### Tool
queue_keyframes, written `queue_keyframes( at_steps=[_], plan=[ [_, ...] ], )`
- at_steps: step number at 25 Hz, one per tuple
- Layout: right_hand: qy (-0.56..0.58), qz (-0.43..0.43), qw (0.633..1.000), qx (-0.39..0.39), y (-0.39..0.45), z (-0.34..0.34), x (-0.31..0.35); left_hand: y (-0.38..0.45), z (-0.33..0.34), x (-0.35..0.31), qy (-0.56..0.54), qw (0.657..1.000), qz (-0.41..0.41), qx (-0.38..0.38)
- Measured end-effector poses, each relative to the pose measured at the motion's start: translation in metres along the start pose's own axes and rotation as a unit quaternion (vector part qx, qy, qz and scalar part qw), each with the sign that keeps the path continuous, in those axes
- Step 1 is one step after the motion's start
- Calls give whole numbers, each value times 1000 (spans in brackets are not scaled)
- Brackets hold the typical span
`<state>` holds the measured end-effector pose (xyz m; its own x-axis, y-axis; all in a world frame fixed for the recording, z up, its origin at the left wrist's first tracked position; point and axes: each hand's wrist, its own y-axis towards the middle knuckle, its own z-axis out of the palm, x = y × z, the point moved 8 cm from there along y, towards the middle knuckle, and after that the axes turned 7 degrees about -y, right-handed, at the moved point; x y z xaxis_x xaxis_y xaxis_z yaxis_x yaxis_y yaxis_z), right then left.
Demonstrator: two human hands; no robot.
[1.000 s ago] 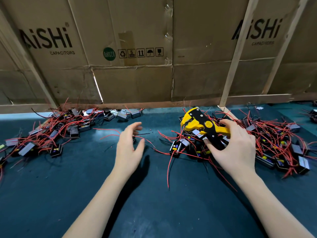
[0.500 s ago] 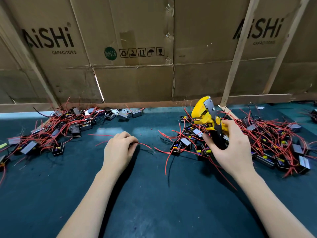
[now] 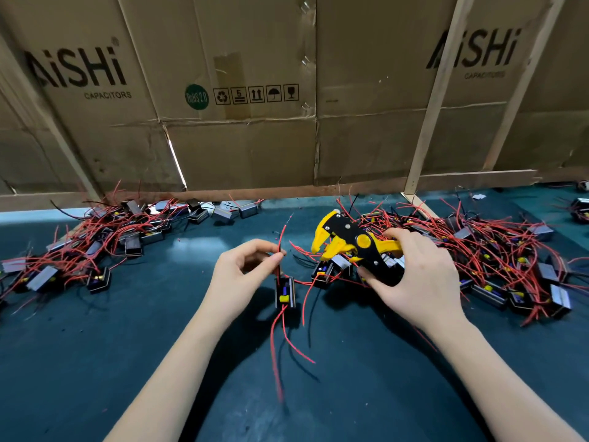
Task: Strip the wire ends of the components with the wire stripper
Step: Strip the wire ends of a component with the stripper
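A red wire (image 3: 281,240) is pinched between the thumb and forefinger of the left hand (image 3: 243,275), near the middle of the dark green bench mat (image 3: 95,362), and a small black component (image 3: 285,292) with a yellow part on its face is hung from that wire just below the fingertips, clear of the mat, with further red leads trailing down toward the near edge. The yellow and black wire stripper (image 3: 353,245) is gripped by the right hand (image 3: 417,279), the fingers being curled round its handles, and its open yellow head is pointed left toward the pinched wire, from which it is kept just apart. A pile of components with tangled red wires (image 3: 497,260) is spread on the right side of the mat, behind and beside the right hand, and a second pile (image 3: 105,240) is laid out at the far left. The far edge of the mat is closed off by flattened cardboard boxes (image 3: 223,106) printed "AiSHi CAPACITORS", against which pale wooden battens (image 3: 436,100) are leaned
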<state>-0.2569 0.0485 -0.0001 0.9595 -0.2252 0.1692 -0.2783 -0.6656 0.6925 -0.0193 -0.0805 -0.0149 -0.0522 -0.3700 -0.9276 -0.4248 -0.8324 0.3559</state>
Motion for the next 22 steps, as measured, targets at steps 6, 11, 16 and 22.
queue_keyframes(
  at_steps=[6,11,16,22],
  plan=[
    [37,27,999,-4,-1,0,-3,-1,12,6,-108,993,-43,36],
    [25,33,999,-12,-2,-1,-7,-5,21,11,-140,985,-76,72],
    [5,60,998,-27,-1,-1,-12,-5,26,14,-132,982,-84,101],
    [-35,50,998,-14,-2,4,-8,-10,38,6,-118,982,-48,143]
  ],
)
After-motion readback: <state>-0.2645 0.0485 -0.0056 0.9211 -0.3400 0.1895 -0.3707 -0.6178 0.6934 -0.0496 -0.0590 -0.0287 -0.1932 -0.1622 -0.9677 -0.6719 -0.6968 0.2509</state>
